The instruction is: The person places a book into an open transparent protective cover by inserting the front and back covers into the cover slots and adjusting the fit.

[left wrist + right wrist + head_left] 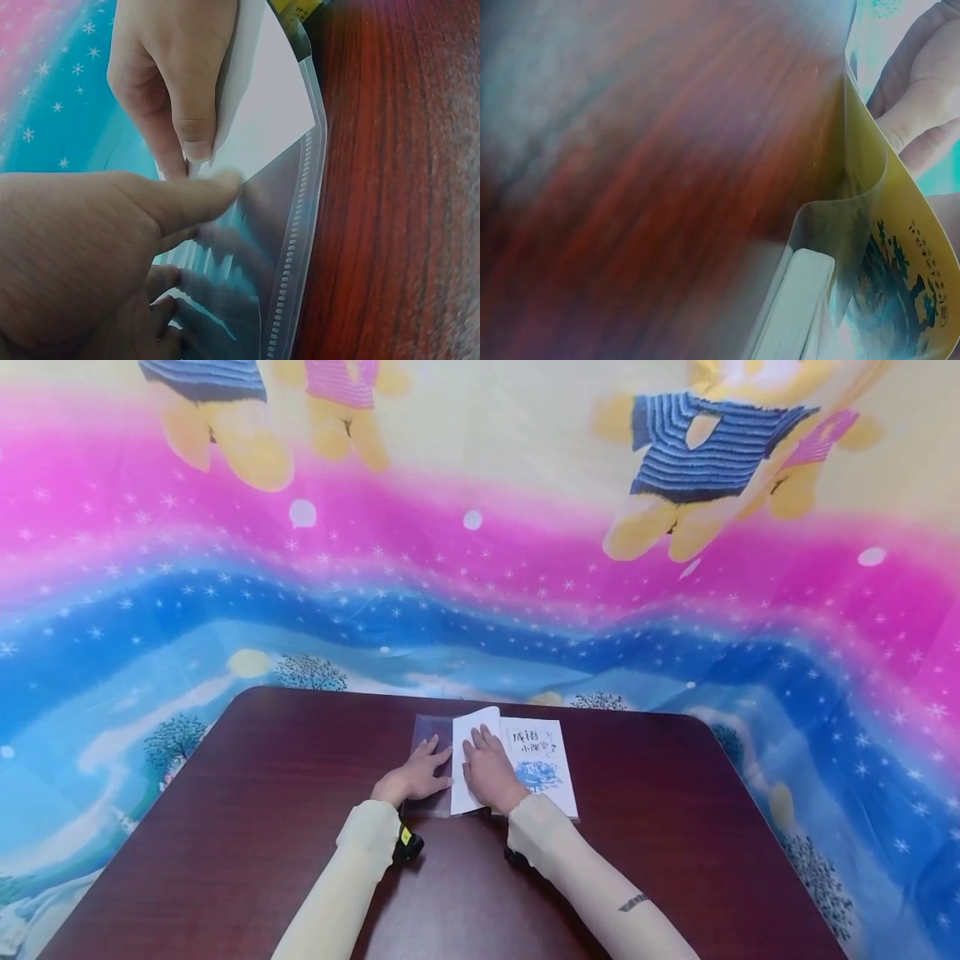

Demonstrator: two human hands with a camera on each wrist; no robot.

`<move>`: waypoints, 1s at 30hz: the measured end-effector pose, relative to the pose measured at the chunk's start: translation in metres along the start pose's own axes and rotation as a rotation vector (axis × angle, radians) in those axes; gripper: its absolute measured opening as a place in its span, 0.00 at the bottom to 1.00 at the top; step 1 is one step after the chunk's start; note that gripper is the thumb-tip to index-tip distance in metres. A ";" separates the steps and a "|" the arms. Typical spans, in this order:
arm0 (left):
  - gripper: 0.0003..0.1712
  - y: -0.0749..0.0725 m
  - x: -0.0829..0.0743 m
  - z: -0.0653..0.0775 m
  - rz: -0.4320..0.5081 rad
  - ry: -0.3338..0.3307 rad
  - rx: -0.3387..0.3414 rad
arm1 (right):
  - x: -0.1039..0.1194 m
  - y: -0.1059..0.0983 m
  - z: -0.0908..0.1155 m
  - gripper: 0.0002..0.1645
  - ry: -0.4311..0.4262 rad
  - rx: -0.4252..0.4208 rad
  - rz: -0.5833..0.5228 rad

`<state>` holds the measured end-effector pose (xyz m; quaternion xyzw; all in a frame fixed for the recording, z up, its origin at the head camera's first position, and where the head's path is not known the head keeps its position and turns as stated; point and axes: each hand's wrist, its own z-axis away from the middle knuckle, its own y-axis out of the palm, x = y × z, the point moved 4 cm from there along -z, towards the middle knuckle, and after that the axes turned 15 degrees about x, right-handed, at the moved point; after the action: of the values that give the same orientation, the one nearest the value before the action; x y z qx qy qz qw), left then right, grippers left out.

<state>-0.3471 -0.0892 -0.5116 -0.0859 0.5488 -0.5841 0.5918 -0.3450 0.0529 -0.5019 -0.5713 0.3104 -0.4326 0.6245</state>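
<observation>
A book lies turned open on the table, its title page (536,764) with dark Chinese characters and a blue drawing facing up at the right. My right hand (491,770) rests on the white leaf (463,735) left of it, fingers extended. Spread over the clear plastic cover (431,727) further left is my left hand (418,774). In the left wrist view its thumb reaches towards the edge of the white leaf (262,97), close to the right hand (176,67). A yellow printed cover (907,247) curves beside the clear plastic and the white page block (799,300) in the right wrist view.
The dark reddish-brown table (247,827) has rounded far corners. Behind it hangs a colourful cloth (480,593) with bears and snowflakes. A black wrist device (408,846) with a yellow mark sits at the left cuff.
</observation>
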 end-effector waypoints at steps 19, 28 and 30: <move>0.56 0.007 -0.005 0.001 -0.027 -0.055 -0.016 | 0.001 0.000 -0.003 0.30 -0.019 0.002 -0.040; 0.56 0.008 -0.006 0.001 -0.005 -0.048 0.003 | -0.035 -0.019 0.007 0.37 -0.163 0.124 -0.330; 0.56 0.009 -0.005 0.002 0.008 -0.048 0.014 | -0.048 -0.023 0.013 0.38 -0.186 0.174 -0.405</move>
<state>-0.3390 -0.0840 -0.5148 -0.0937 0.5306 -0.5834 0.6077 -0.3589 0.1019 -0.4824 -0.6033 0.0923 -0.5197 0.5979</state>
